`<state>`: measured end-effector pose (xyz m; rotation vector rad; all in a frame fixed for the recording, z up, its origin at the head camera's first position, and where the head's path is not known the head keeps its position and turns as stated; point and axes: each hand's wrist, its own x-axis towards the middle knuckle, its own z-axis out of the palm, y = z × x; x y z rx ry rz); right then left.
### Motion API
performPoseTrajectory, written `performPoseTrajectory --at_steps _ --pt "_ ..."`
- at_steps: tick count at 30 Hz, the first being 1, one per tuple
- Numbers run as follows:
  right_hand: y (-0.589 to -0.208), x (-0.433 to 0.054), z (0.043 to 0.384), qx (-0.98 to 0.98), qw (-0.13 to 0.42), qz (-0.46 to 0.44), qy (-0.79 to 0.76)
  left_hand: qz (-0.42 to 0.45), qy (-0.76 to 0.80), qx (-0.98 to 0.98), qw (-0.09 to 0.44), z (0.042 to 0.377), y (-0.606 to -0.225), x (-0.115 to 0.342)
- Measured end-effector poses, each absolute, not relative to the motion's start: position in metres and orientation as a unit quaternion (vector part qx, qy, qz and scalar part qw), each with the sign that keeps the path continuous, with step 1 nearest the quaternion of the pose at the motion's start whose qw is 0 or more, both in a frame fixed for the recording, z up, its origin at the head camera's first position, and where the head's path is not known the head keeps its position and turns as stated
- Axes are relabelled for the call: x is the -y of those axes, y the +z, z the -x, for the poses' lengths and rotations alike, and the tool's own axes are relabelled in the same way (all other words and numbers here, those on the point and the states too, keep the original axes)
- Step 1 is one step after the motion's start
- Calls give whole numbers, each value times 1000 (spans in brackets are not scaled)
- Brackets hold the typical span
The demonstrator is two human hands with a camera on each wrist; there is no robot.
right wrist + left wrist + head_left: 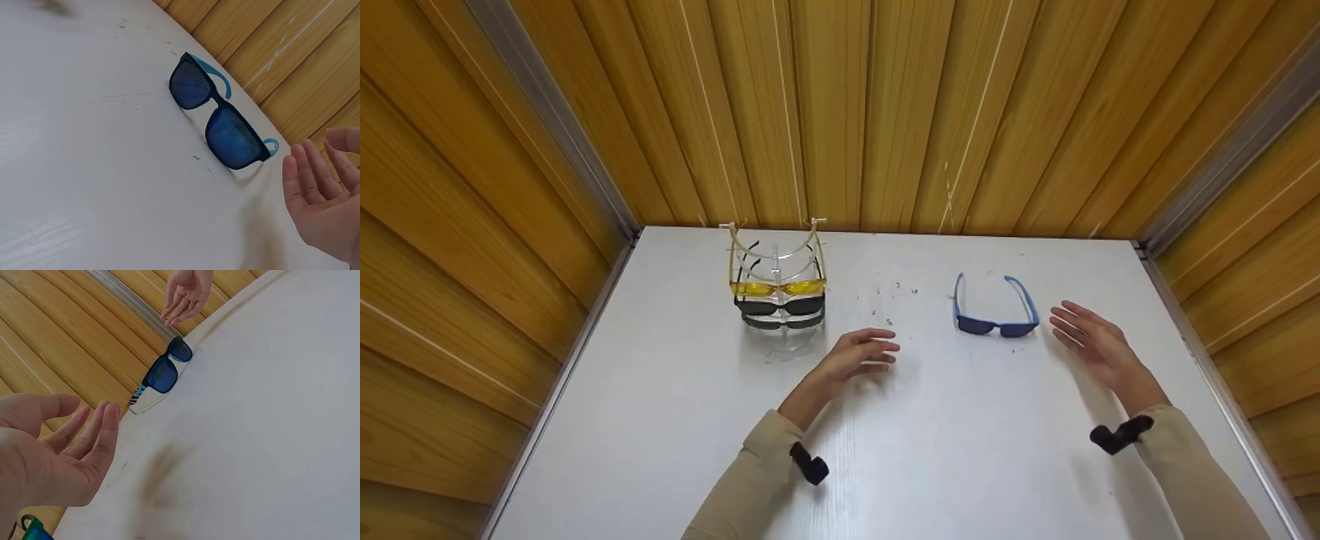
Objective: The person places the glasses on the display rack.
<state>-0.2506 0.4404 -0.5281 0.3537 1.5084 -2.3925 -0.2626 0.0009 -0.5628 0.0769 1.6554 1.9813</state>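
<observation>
Blue-armed sunglasses (1016, 330) with dark bluish lenses stand unfolded on the white table, lenses facing the person. Just right of them hovers my right hand (1095, 349), fingers extended and holding nothing; in the right wrist view its fingertips point at one temple arm of the sunglasses (233, 138). My left hand (855, 356) is in the air between these sunglasses and a clear display stand (787, 345), its fingers loosely bent around nothing. The stand carries yellow-lensed glasses (802, 287) on top, black sunglasses (802, 306) below, and another dark pair (765, 324) lowest.
The white table (675, 420) is bounded by wood-look panels (832, 112) at the back and both sides, with metal rails along the side edges. Small dark marks (889, 321) dot the surface between the stand and the sunglasses.
</observation>
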Motion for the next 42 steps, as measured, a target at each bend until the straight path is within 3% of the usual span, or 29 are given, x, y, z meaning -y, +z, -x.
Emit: performPoseTrajectory --at_steps 24,42 --pt "-564 -419 265 -555 138 -163 -804 -15 758 -595 267 311 -581 -93" --pt "-568 -417 275 -585 140 -146 -786 -31 754 -598 269 320 -581 -127"
